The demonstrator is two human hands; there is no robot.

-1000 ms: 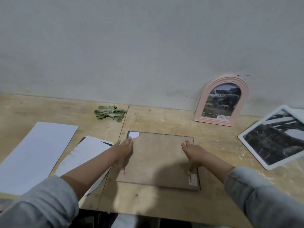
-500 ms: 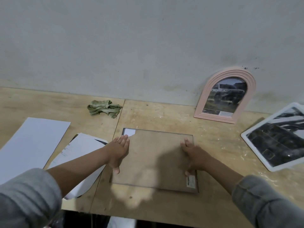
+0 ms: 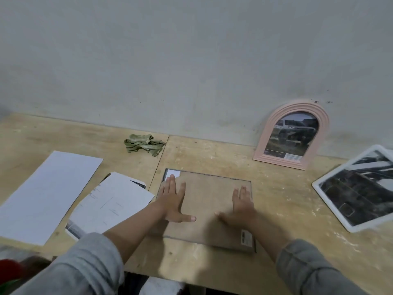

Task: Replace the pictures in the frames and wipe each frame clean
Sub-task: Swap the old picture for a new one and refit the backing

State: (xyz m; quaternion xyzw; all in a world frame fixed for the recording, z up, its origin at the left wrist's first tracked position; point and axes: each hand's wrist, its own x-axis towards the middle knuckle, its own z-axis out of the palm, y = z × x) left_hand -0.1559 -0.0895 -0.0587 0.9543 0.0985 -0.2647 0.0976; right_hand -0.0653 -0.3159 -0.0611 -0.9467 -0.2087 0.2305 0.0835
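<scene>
Frame: the rectangular frame (image 3: 205, 206) lies face down in front of you on the tabletop (image 3: 212, 154), brown backing board up, a white corner of paper showing at its far left.
Left hand: your left hand (image 3: 173, 201) lies flat, palm down, on the left part of the backing board; its fingers (image 3: 171, 184) are stretched out and spread, gripping nothing.
Right hand: your right hand (image 3: 242, 207) rests flat on the right part of the board, fingers extended toward the far edge, thumb pointing left, nothing held; it is slightly blurred.
Label: a small sticker (image 3: 246, 237) sits at the near right corner of the board.
Cloth: a crumpled green cloth (image 3: 143, 144) lies near the wall, well apart from the frame.
Papers: white sheets (image 3: 49, 192) and a stack of prints (image 3: 110, 204) lie to your left, the stack just beside the frame.
Other frames: a pink arched frame (image 3: 294, 135) leans on the wall at the right; a white frame (image 3: 357, 188) with a dark picture lies flat at the far right.
</scene>
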